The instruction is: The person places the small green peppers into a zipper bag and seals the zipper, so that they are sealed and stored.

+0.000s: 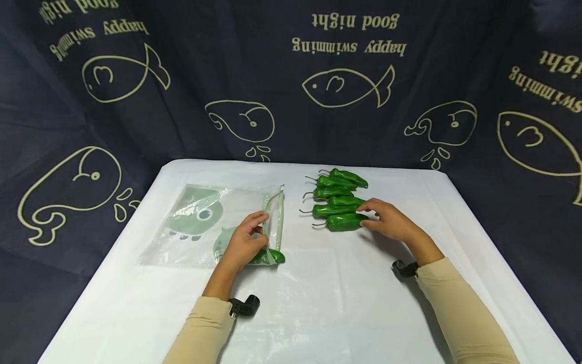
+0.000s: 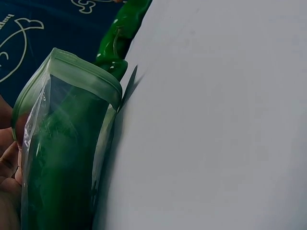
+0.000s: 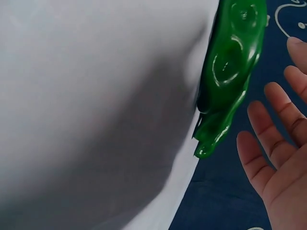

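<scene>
A clear zip bag (image 1: 236, 202) with green cartoon prints lies on the left of the table, its green zip edge (image 2: 86, 79) facing right and gaping. My left hand (image 1: 245, 241) pinches the upper layer at the mouth. Inside, along the near side, is one green pepper (image 1: 275, 256), seen through the plastic in the left wrist view too. My right hand (image 1: 390, 221) is over the right ends of the loose peppers, its fingertips right at the nearest green pepper (image 1: 343, 222). In the right wrist view its fingers are spread and loosely bent beside a pepper (image 3: 232, 52).
Several more green peppers (image 1: 334, 193) lie in a column behind the nearest one, stems pointing left. A white cloth covers the table (image 1: 300, 313). A dark blue curtain (image 1: 282, 50) with fish drawings hangs behind and at both sides.
</scene>
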A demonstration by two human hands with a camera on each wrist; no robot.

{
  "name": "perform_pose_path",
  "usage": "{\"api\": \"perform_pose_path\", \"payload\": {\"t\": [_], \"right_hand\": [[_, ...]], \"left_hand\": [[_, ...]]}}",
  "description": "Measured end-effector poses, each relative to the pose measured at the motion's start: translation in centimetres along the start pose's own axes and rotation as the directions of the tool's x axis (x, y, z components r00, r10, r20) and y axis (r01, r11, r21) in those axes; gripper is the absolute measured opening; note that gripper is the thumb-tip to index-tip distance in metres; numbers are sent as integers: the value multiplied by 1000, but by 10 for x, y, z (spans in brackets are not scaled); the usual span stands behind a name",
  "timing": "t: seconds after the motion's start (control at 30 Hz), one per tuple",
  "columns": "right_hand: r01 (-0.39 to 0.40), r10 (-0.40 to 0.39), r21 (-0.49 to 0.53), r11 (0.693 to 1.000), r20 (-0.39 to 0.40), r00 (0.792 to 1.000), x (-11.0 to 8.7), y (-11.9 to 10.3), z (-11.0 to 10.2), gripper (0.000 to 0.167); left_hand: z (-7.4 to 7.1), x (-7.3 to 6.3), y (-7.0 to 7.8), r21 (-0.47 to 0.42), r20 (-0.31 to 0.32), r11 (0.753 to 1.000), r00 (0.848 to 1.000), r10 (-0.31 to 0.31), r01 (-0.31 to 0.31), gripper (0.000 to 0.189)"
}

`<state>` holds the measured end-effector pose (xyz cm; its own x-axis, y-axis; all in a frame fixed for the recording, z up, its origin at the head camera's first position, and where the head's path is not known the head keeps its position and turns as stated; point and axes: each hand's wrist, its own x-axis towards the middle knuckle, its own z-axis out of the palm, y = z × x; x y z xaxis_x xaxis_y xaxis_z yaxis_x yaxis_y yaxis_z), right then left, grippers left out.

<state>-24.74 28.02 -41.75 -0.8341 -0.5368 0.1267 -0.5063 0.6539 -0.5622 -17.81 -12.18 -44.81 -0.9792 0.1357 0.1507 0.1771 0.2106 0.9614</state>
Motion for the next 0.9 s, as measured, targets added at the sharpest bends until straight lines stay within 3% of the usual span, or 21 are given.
{"api": "perform_pose_path", "payload": {"t": [0.43,0.9], "right_hand": [[-51,51,-14,999,45,998,5,11,9,32],[0,5,-66,998,76,997,15,5,9,36]], "left_hand": [[2,0,0,-6,2,1000,1000,-12,12,61],[0,0,-2,-10,-11,1000,1000,1,-2,60]]}}
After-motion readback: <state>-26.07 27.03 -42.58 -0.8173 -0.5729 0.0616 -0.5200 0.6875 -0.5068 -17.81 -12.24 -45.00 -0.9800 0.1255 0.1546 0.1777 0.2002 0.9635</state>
